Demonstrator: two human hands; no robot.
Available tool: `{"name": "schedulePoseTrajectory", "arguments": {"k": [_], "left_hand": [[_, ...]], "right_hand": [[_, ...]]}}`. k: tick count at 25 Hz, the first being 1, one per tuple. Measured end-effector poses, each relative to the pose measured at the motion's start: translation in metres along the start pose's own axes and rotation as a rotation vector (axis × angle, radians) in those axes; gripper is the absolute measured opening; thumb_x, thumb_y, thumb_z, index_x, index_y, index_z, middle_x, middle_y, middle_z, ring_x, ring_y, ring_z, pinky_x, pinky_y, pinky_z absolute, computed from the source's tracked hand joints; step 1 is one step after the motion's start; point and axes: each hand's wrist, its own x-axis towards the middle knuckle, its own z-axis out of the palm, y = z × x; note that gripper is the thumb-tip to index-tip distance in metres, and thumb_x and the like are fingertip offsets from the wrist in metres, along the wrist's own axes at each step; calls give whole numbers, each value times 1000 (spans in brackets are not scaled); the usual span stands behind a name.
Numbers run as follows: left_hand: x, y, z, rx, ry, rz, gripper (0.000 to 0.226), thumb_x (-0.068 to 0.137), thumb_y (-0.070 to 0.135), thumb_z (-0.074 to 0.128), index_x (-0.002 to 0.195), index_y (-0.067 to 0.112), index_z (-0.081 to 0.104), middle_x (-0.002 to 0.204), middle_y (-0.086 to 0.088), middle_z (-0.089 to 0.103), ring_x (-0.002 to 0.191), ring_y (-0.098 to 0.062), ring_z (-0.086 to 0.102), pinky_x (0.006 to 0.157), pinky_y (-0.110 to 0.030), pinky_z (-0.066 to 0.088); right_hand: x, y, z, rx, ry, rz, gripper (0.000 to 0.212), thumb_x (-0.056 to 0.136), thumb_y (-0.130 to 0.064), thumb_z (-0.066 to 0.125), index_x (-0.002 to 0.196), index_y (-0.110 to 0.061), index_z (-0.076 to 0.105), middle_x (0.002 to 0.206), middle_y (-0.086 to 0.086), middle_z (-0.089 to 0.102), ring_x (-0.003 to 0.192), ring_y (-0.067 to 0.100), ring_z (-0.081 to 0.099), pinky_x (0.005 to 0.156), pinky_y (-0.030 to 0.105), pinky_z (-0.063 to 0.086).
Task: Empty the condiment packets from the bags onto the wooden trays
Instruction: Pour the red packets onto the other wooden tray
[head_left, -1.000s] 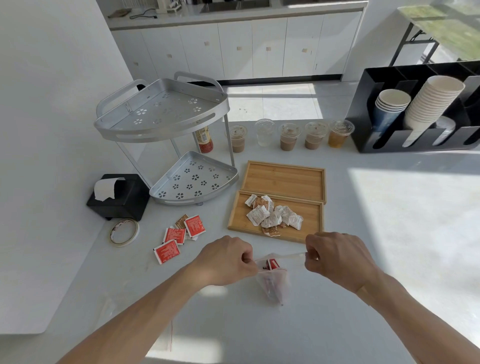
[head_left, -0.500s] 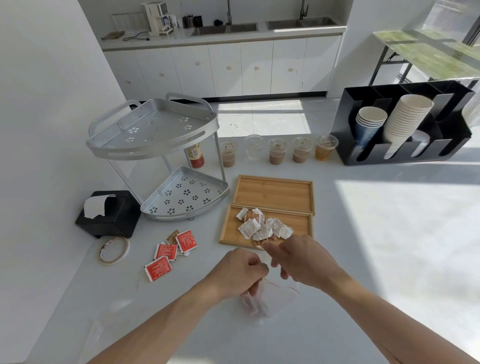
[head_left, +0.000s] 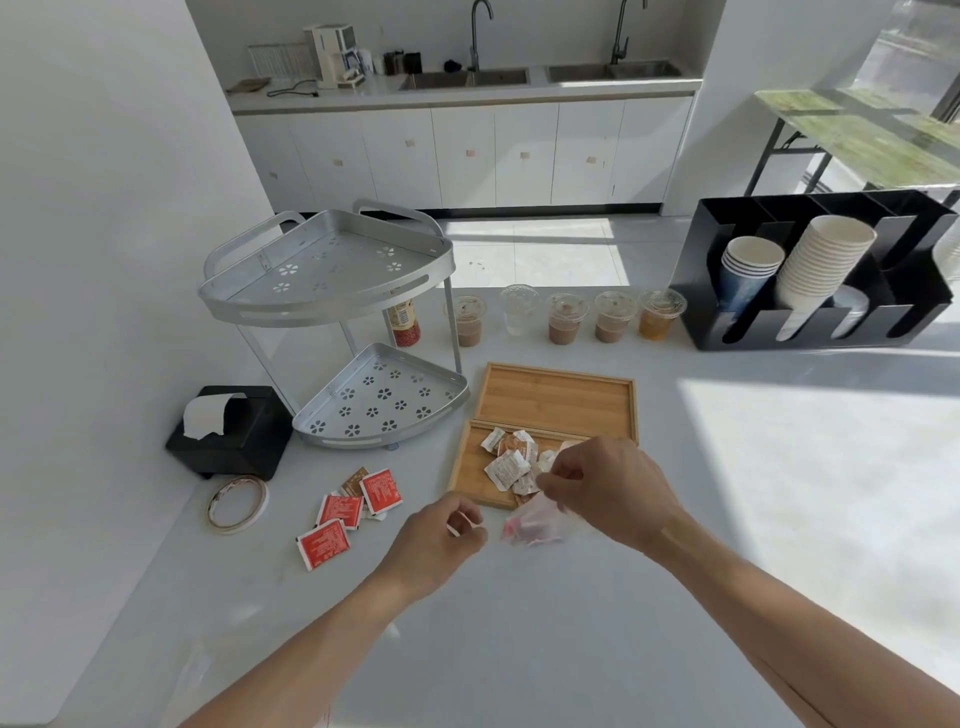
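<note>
Two wooden trays lie side by side mid-counter. The far tray (head_left: 556, 400) holds nothing. The near tray (head_left: 467, 480) carries a pile of white and brown condiment packets (head_left: 509, 465). My right hand (head_left: 608, 488) pinches a small clear plastic bag (head_left: 535, 525) with red packets inside, held at the near tray's front edge. My left hand (head_left: 441, 540) hovers just left of the bag with fingers curled together, not touching it. Several red packets (head_left: 340, 519) lie loose on the counter, left of the trays.
A two-tier metal corner shelf (head_left: 332, 291) stands at back left, with a sauce bottle (head_left: 404, 325) behind it. A black tissue box (head_left: 234, 431) and tape roll (head_left: 236, 504) sit at left. Lidded drink cups (head_left: 566, 319) and a black cup holder (head_left: 815, 270) line the back.
Both hands were pulling at the bag's top near me. Now my right hand alone has carried the bag up toward the near tray, and my left hand has come off it.
</note>
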Motion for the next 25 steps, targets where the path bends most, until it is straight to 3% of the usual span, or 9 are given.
{"name": "schedulePoseTrajectory", "arguments": {"k": [4, 6, 8, 11, 15, 18, 22, 25], "left_hand": [[21, -15, -5, 116, -40, -9, 48, 82, 36, 72, 125, 31, 51, 108, 9, 58, 80, -4, 59, 69, -17, 43], [33, -13, -3, 49, 9, 30, 36, 86, 36, 70, 120, 30, 58, 101, 9, 64, 79, -2, 61, 67, -16, 44], [43, -8, -2, -27, 96, 64, 9, 89, 29, 67, 98, 31, 67, 83, 5, 71, 69, -2, 64, 63, -19, 45], [53, -2, -4, -75, 169, 53, 11, 88, 20, 69, 80, 27, 70, 71, -3, 74, 62, -7, 66, 59, -23, 48], [71, 9, -16, -106, 183, 28, 13, 94, 21, 59, 82, 23, 61, 77, -5, 75, 60, -15, 68, 52, -30, 53], [94, 26, -34, -70, 170, 9, 6, 97, 16, 53, 92, 17, 55, 85, -8, 73, 66, -18, 69, 50, -32, 56], [134, 55, -64, 137, 218, 88, 8, 92, 14, 59, 88, 21, 59, 84, -4, 71, 73, -20, 68, 71, -44, 61], [164, 82, -78, 258, 261, 110, 9, 90, 14, 60, 89, 23, 62, 86, 1, 68, 75, -18, 63, 77, -39, 58]], "right_hand": [[21, -4, -30, 151, -8, -33, 30, 83, -40, 63, 60, -23, 71, 60, -7, 71, 63, 14, 66, 63, 35, 55], [33, -7, -40, 198, -3, -45, 28, 84, -39, 65, 63, -23, 73, 61, -9, 72, 65, 11, 67, 65, 34, 55], [42, -8, -46, 218, 2, -53, 27, 85, -37, 66, 64, -22, 74, 60, -9, 72, 65, 11, 67, 66, 32, 54], [55, -5, -52, 230, 8, -33, 26, 85, -36, 67, 65, -21, 75, 61, -7, 73, 66, 13, 68, 65, 32, 54], [81, 11, -60, 225, -11, 33, 24, 87, -32, 66, 70, -18, 76, 69, -5, 74, 65, 7, 60, 59, 26, 47], [109, 35, -59, 341, -31, 150, 21, 85, -28, 67, 70, -16, 76, 73, 0, 73, 67, 14, 56, 62, 30, 46], [154, 70, -46, 437, 6, 269, 22, 88, -25, 66, 72, -14, 75, 74, 2, 70, 70, 17, 56, 67, 33, 46], [183, 91, -25, 550, -4, 406, 22, 89, -19, 63, 86, 0, 75, 80, 10, 70, 64, 17, 54, 58, 30, 43]]}}
